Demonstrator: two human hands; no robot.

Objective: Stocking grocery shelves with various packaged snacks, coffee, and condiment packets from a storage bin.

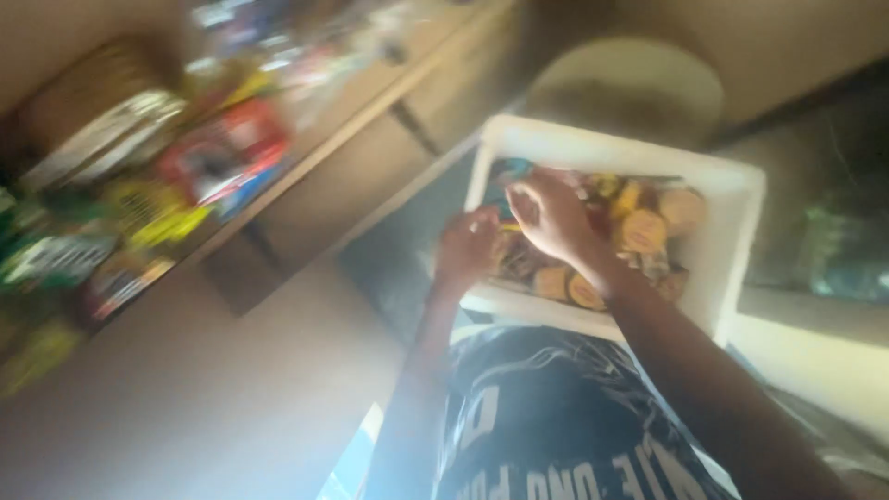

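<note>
A: Item one, centre-right of frame?

B: White foam box (732, 222), open, holding round yellow-lidded tubs (643, 231) and mixed packets, packed close together. Blurred; exact kinds cannot be told.

A: Hands?

B: Both inside the box at its left end. Left hand (468, 248) curled over the goods, fingers bent; whether it grips anything I cannot tell. Right hand (548, 215) just beside it, fingertips pinched near a small blue-green packet (512, 173) at the box's upper left corner; a firm hold is not clear.

A: Progress?

B: Judged: box looks largely filled; handling centres on the left end.

A: Elsewhere?

B: Upper left, a wooden shelf (370, 111) of colourful packaged goods (222, 153), heavily blurred.
</note>
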